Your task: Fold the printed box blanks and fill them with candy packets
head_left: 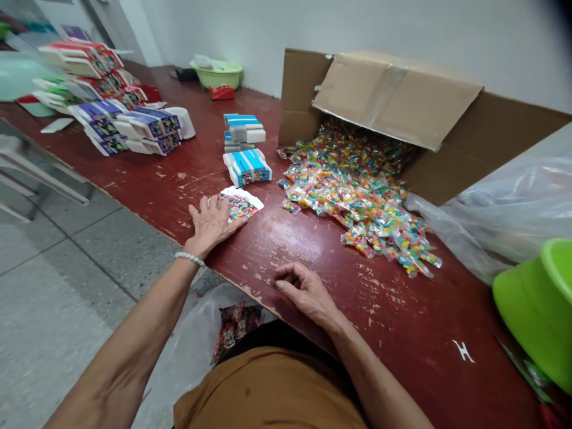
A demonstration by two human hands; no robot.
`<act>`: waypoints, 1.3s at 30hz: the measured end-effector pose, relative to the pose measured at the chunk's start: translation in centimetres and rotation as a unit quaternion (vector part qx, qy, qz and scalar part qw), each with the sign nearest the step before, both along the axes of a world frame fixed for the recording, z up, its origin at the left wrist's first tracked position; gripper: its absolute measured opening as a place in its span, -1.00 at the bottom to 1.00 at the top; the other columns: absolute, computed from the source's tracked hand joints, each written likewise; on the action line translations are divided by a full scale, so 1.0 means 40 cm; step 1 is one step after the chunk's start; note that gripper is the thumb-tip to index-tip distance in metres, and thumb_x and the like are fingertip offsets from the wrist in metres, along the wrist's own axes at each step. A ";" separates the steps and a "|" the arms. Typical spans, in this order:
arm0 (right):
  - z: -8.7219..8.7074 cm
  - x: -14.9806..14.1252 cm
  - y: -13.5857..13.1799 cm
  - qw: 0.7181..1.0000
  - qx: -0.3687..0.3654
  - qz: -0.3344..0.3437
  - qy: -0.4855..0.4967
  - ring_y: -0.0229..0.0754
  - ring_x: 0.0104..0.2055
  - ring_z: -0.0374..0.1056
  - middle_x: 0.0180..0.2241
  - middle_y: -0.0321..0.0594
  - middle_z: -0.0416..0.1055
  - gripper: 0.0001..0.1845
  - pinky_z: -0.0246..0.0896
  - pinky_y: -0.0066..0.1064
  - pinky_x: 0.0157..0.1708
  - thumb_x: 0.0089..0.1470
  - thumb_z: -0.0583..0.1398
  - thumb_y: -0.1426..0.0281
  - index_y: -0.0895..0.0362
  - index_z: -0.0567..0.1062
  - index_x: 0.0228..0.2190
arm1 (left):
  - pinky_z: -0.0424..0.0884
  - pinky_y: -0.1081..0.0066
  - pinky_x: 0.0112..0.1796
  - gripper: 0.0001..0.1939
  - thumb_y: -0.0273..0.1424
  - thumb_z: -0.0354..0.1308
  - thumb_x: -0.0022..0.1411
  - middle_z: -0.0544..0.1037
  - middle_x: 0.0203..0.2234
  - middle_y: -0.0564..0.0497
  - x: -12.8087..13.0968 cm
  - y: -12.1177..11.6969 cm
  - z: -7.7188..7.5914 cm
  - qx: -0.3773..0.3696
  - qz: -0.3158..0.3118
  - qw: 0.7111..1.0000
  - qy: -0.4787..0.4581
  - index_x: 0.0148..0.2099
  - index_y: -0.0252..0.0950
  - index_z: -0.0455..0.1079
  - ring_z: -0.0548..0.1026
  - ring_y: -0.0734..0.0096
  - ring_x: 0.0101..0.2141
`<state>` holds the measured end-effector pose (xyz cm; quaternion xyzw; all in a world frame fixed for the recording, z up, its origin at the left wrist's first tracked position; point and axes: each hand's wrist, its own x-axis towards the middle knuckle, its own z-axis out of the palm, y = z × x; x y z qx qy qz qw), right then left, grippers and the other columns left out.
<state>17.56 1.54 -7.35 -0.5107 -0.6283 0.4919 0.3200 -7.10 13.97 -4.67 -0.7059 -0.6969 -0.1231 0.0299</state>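
My left hand [210, 221] lies spread at the table's front edge. Its fingers and thumb touch a flat white packet [243, 205] with colourful candy print, and part of the packet is hidden under them. My right hand [308, 293] hovers or rests near the front edge, fingers loosely curled and thumb a little apart, with nothing visible in it. Beyond the packet is a blue-and-white bundle of flat printed cartons [248, 167], with more blue bundles [243, 130] behind it. To the right, small clear bags of coloured candy [339, 190] spread across the table.
An open cardboard box [379, 89] lies on its side, candy bags spilling out. Purple carton bundles [149, 128] and red ones [102, 65] stand at left. A green basin [218, 76] and red tape dispenser [222, 93] sit behind. A green tub [536, 316] stands right.
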 end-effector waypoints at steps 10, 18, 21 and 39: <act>0.002 -0.009 0.006 1.000 0.015 -0.007 -0.005 -0.24 -0.38 0.35 -0.37 -0.28 0.53 -0.84 0.21 -0.39 -0.32 0.10 0.24 0.36 0.10 0.58 -0.26 | -0.01 -0.44 0.16 -0.42 -0.07 -0.06 0.44 0.23 0.34 -0.46 0.024 -0.092 -0.041 0.026 -0.071 0.991 0.112 0.32 -0.29 0.32 0.13 -0.40 0.32; -0.007 -0.007 0.011 1.000 0.003 -0.023 0.008 -0.24 -0.39 0.34 -0.41 -0.28 0.50 -0.81 0.20 -0.42 -0.36 0.07 0.24 0.35 0.13 0.58 -0.25 | 0.18 -0.21 0.07 -0.52 -0.12 0.09 0.34 0.40 0.12 -0.53 0.040 -0.088 -0.009 -0.010 -0.102 0.994 0.042 0.07 -0.44 0.40 0.32 -0.40 0.12; -0.014 -0.006 0.015 0.999 -0.009 -0.026 0.042 -0.25 -0.38 0.34 -0.38 -0.27 0.50 -0.79 0.23 -0.43 -0.36 0.05 0.24 0.33 0.14 0.56 -0.24 | 0.25 -0.11 -0.01 -0.55 -0.11 0.17 0.26 0.47 0.00 -0.47 0.036 -0.089 0.007 -0.013 -0.097 0.995 0.012 -0.01 -0.39 0.39 0.37 -0.36 0.04; 0.091 -0.035 -0.027 0.937 -0.086 -0.019 0.337 -0.36 -0.53 0.35 -0.33 -0.34 0.44 -0.59 0.24 -0.53 -0.57 0.12 0.30 0.21 0.03 0.41 -0.02 | 0.45 0.38 -0.36 -0.56 -0.11 0.47 -0.04 0.65 -0.42 -0.13 0.163 -0.383 0.038 -0.414 -0.129 0.525 -0.732 -0.24 -0.35 0.58 0.58 0.24 -0.40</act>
